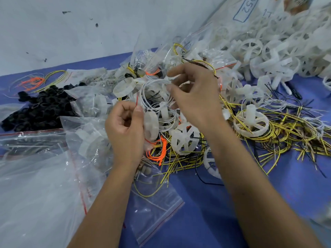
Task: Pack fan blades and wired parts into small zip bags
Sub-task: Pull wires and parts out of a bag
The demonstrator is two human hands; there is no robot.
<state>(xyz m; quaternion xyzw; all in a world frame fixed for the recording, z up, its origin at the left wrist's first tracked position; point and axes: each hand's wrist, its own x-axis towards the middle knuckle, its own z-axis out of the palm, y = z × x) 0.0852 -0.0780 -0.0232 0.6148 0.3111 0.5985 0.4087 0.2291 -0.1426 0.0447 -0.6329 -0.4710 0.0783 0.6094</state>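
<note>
Fingers [138,111] of my left hand [125,129] pinch a small zip bag [150,126] holding a white fan blade, while my right hand [195,97] pinches a loop of white wire [152,86] just above it. Near me an empty zip bag [154,208] lies on the blue bench [206,212]. To the left sit filled bags [86,136] and black rings [41,108]; to the right, loose fan wheels [250,124] tangle with yellow wires [286,133], crowding my hands.
</note>
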